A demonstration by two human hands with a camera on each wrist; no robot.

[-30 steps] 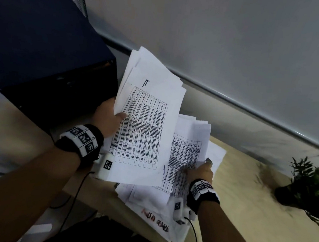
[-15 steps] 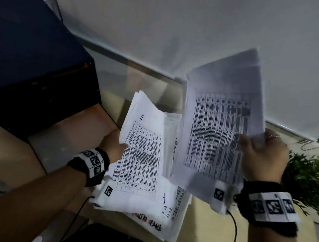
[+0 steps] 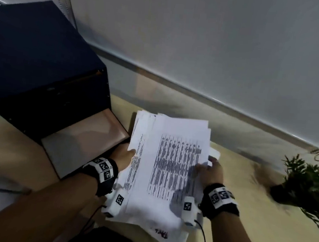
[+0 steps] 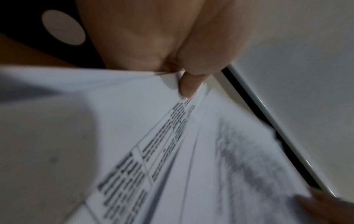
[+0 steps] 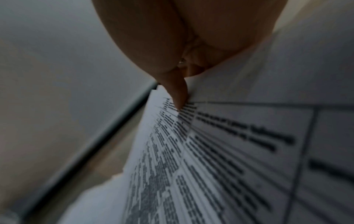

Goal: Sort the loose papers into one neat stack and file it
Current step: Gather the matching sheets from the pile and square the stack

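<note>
A bundle of white printed papers is held above the wooden table, its edges uneven. My left hand grips its left edge, thumb on top, as the left wrist view shows with the thumb pressed on the papers. My right hand pinches the right edge, its thumb lying on the top sheet. More loose sheets, one with red writing, lie on the table under the bundle. A dark blue file box stands at the left with an open lower tray.
A small green potted plant stands on the wooden table at the right. A grey wall runs close behind the table. Cables hang from both wrist devices near the table's front edge.
My right hand has brought the sheets it lifted down and left onto the bundle in my left hand. Both hands now hold one combined bundle lower over the table.
</note>
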